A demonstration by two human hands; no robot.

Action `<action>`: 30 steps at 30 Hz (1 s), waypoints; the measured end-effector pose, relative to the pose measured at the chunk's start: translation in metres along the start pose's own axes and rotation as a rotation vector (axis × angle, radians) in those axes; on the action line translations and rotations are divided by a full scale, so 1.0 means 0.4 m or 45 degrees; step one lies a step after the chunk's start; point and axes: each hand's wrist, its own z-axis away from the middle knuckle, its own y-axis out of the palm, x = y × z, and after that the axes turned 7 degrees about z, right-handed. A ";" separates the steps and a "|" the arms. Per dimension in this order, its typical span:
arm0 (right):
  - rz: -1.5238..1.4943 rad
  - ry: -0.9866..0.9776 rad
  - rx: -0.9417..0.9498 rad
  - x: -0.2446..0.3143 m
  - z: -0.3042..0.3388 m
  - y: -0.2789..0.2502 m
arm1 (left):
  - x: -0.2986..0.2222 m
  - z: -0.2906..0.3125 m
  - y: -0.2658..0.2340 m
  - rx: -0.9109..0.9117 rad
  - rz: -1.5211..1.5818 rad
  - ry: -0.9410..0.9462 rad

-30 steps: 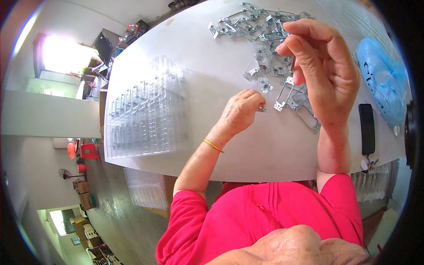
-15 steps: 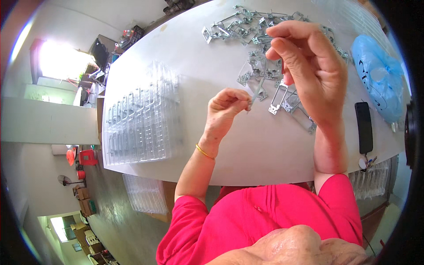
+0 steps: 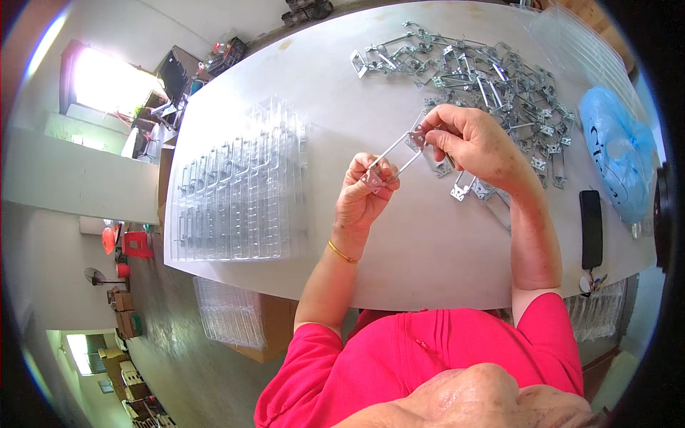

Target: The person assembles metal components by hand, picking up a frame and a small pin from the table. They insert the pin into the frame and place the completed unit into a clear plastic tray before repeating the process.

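Note:
Between my hands a metal bracket (image 3: pixel 389 151) is held above the table, a narrow frame of two thin rods with a small pierced plate at each end. My left hand (image 3: pixel 362 196) is closed on the plate at its near end. At the far end, the fingers of my right hand (image 3: pixel 474 143) pinch the other plate. Beyond and to the right lies a tangled heap of similar metal brackets (image 3: pixel 492 78). A few loose ones lie just below my right hand, partly hidden by it.
Left on the white table (image 3: pixel 335 274) stands a stack of clear plastic trays (image 3: pixel 235 192) with brackets in rows. To the right are a blue plastic bag (image 3: pixel 617 153), a black phone (image 3: pixel 591 228) and keys (image 3: pixel 594 284). More clear trays (image 3: pixel 228 310) sit below the table's left edge.
My right hand has come down and nearer to my left hand. Both hands now grip the bracket, which shows broadside; before, it was seen edge-on and blurred. The view has shifted slightly.

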 end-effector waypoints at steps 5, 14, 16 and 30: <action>-0.038 0.020 0.090 -0.004 -0.010 0.000 | 0.000 0.008 -0.011 0.048 -0.015 -0.071; 0.119 -0.017 0.181 -0.025 -0.016 0.009 | -0.002 0.013 -0.005 -0.057 -0.227 -0.249; 0.185 -0.034 0.195 -0.028 -0.018 0.016 | -0.007 0.018 -0.006 -0.020 -0.280 -0.314; 0.294 -0.027 0.366 -0.019 -0.024 0.037 | -0.009 0.028 0.024 -0.013 -0.624 -0.420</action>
